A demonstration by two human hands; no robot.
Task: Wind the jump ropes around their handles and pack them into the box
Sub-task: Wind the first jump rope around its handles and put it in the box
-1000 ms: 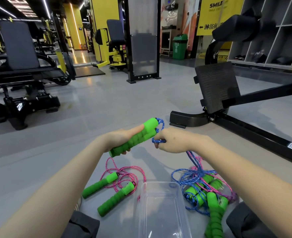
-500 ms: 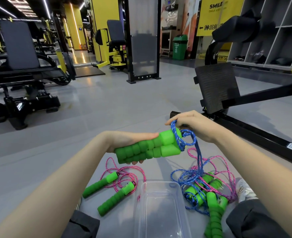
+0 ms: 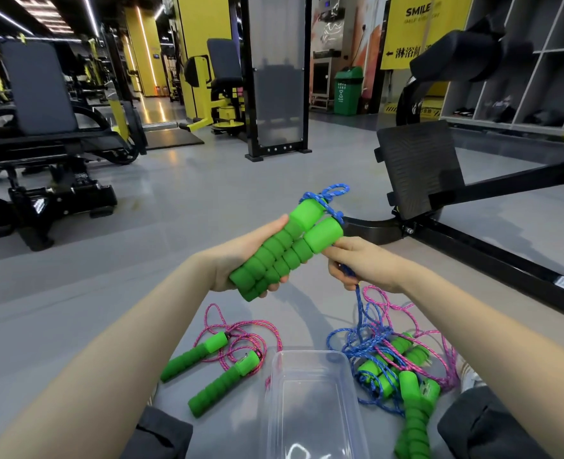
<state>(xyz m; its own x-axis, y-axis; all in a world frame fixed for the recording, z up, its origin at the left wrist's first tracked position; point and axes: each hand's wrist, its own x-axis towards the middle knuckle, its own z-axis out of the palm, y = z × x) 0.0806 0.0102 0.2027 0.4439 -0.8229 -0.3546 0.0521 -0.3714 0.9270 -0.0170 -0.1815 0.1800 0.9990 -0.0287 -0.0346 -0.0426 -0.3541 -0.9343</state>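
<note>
left grip (image 3: pixel 241 263) is clamped round the paired green handles (image 3: pixel 284 253), held in the air beyond the box (image 3: pixel 307 353); right grip (image 3: pixel 367 265) pinches the blue rope (image 3: pixel 359 304) just beside their caps. risk: the rope trails down into the tangled pile (image 3: pixel 390 359) on the floor (image 3: pixel 75 276), so a pull may snag it and loosen the winding

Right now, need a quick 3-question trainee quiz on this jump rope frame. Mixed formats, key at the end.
1. True or false: the clear box already has something packed inside.
2. Which of the hands grips the two green handles side by side? A) left B) right C) neither
3. Fill in: the rope pinched by the right hand is ____ in colour.

Key: 1 false; 2 A, the left hand; 3 blue.
</note>
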